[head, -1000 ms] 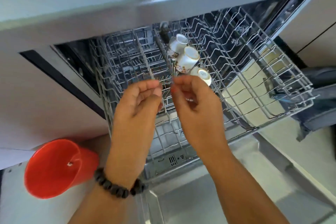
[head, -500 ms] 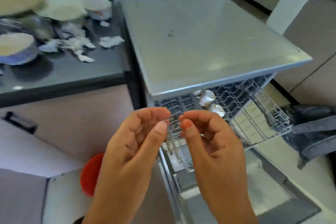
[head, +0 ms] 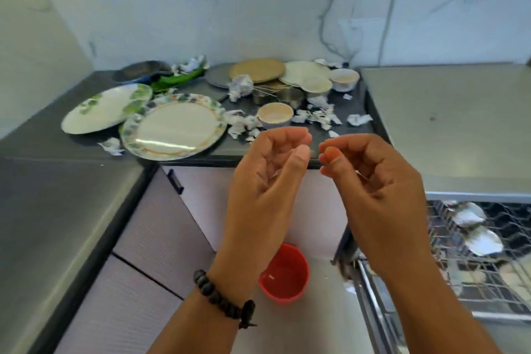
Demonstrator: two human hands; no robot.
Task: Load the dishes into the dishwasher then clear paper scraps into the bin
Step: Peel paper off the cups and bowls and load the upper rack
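My left hand (head: 267,178) and my right hand (head: 370,178) hang side by side in front of the counter edge, fingers loosely curled, holding nothing. On the dark counter (head: 57,135) lie a floral-rimmed plate (head: 175,126), a leaf-patterned plate (head: 106,108), a small bowl (head: 275,114), a white bowl (head: 343,79), stacked flat plates (head: 258,69) and steel cups (head: 283,95). Crumpled paper scraps (head: 319,116) are strewn among them. The dishwasher rack (head: 474,273) sticks out at lower right with white cups (head: 471,218) in it. A red bin (head: 284,274) stands on the floor.
The dishwasher's steel top (head: 448,123) fills the right side. Pale cabinet doors (head: 172,227) with a dark handle (head: 175,181) run below the counter. A dark pan (head: 140,70) and green wrapper (head: 175,80) sit at the counter's back.
My view has swung up from the dishwasher rack to the counter. Both hands have lifted away from the rack and stay empty, a little further apart.
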